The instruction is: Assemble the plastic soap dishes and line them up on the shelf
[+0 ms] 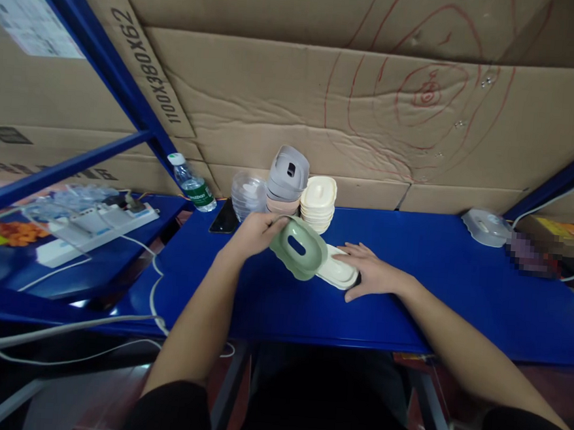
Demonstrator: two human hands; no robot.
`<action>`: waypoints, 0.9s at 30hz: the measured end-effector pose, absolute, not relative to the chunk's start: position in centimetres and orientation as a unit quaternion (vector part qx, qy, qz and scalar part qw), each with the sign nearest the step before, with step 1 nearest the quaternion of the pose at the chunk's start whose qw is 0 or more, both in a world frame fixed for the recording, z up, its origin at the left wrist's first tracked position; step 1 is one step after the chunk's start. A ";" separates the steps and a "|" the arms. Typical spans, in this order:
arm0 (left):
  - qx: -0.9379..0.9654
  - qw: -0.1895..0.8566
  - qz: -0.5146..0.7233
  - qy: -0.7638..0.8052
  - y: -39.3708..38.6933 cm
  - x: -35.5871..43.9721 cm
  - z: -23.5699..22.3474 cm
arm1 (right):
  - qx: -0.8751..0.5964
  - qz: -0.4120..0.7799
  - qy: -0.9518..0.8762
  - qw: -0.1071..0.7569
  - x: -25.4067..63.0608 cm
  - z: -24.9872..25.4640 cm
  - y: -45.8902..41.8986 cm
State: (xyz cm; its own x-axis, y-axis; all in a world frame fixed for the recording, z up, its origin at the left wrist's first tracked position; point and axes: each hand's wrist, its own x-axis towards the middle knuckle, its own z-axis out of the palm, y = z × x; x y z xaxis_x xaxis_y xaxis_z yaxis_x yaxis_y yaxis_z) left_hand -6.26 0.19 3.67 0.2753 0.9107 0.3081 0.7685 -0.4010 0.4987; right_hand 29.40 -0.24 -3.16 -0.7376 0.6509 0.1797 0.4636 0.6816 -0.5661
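Observation:
My left hand (255, 232) grips the rim of a pale green oval dish (298, 247) with a slot in its middle, held tilted just above the blue table (433, 297). My right hand (369, 272) lies flat, fingers stretched out, on a cream oval dish (334, 275) that rests on the table under the green one's edge. Behind them stand a stack of grey and beige dishes (286, 179), a stack of cream dishes (318, 204) and a stack of clear ones (247, 196).
A water bottle (193, 183) and a black phone (224, 217) lie at the back left. A white power strip (94, 222) with cables sits on the left shelf. A clear lid (485, 227) lies at the back right. Cardboard boxes (325, 93) form the wall behind.

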 end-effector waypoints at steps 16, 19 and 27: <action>0.691 0.217 -0.019 0.689 1.7 -9.9 3.3 | -0.396 0.221 -0.736 0.502 32.7 3.9 -0.3; 0.703 0.215 -0.040 0.677 1.8 -9.6 3.0 | -0.423 0.138 -0.704 0.553 29.8 5.0 0.7; 0.740 0.170 -0.003 0.651 2.6 -9.3 1.7 | -0.523 0.010 -0.688 0.503 20.6 4.4 5.2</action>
